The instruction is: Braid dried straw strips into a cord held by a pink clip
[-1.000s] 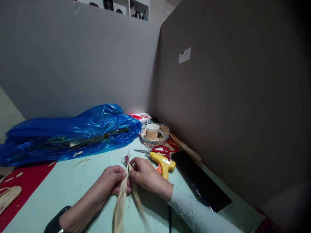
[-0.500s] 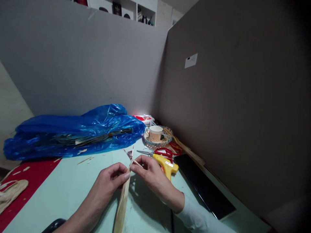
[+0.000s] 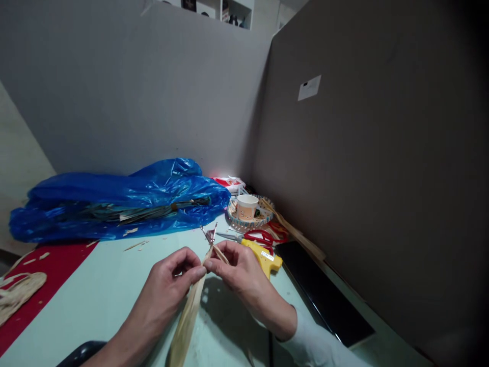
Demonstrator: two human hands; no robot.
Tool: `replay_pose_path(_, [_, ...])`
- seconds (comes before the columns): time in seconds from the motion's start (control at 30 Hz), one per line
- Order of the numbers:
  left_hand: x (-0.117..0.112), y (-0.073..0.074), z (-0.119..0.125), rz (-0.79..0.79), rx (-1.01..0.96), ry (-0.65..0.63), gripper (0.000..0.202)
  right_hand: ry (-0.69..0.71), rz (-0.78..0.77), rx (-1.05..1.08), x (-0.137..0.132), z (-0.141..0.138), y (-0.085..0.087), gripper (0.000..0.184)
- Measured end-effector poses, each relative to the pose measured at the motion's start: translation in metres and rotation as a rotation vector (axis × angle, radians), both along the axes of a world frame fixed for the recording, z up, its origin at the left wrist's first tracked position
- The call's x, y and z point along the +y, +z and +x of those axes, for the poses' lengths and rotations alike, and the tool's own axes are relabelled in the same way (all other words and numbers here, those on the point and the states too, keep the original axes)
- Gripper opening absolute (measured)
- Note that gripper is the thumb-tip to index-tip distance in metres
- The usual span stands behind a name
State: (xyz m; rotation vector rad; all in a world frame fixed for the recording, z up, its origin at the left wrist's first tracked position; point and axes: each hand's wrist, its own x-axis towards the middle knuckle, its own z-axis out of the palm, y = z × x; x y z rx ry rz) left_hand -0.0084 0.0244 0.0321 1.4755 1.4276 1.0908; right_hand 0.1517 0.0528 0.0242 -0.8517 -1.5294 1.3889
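Observation:
A long pale strip of dried plant fibre (image 3: 185, 326) runs from the near table edge up to my fingers. My left hand (image 3: 173, 278) pinches it between thumb and forefinger. Close beside it, my right hand (image 3: 239, 270) is closed on the strip's upper end, where a short piece sticks out over the forefinger. Just above the fingertips stands a small shiny metal clip (image 3: 210, 234) with two splayed prongs; the strip meets its lower end. Behind my right hand lie a yellow glue gun (image 3: 263, 256) and red-handled scissors (image 3: 261, 236).
A blue plastic bag (image 3: 95, 188) with dark dried stalks stretches along the back left. At the back, a woven tray (image 3: 231, 216) holds a paper cup (image 3: 247, 208). A black flat panel (image 3: 324, 293) lies at right. A braided fibre piece (image 3: 23, 293) rests on red cloth (image 3: 64, 270).
The view has shifted slightly. The strip's lower part has swung left, and the clip's prongs have turned a little. Both hands keep their pinch on the strip.

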Motion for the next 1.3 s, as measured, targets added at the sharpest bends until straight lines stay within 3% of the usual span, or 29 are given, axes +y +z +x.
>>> replay_pose_path(0.17, [-0.004, 0.003, 0.003, -0.082, -0.131, -0.044, 0.036, 0.009, 0.014, 0.07, -0.001, 0.0, 0.001, 0.025])
replay_pose_path(0.33, [-0.006, 0.003, 0.002, -0.147, -0.241, -0.136, 0.027, 0.036, 0.033, 0.084, -0.003, 0.003, 0.007, 0.025])
replay_pose_path(0.43, [-0.004, 0.003, 0.0, -0.079, -0.142, -0.162, 0.025, 0.009, 0.065, 0.056, -0.002, 0.004, 0.009, 0.024])
replay_pose_path(0.67, [-0.01, 0.001, 0.007, 0.147, 0.204, 0.016, 0.017, -0.077, 0.014, 0.003, -0.002, 0.0, 0.005, 0.018])
replay_pose_path(0.87, [-0.008, 0.008, 0.004, -0.031, -0.136, -0.114, 0.02, 0.116, -0.022, 0.127, -0.003, 0.004, 0.009, 0.015])
replay_pose_path(1.0, [-0.006, 0.009, 0.001, -0.117, -0.242, -0.112, 0.024, 0.235, -0.131, 0.109, -0.004, 0.01, 0.011, 0.018])
replay_pose_path(1.2, [-0.006, 0.012, -0.002, -0.306, -0.419, -0.207, 0.023, 0.302, -0.306, 0.19, -0.004, 0.013, 0.014, 0.03])
replay_pose_path(1.3, [-0.008, 0.015, -0.001, -0.391, -0.547, -0.24, 0.015, 0.301, -0.314, 0.22, -0.003, 0.012, 0.013, 0.036])
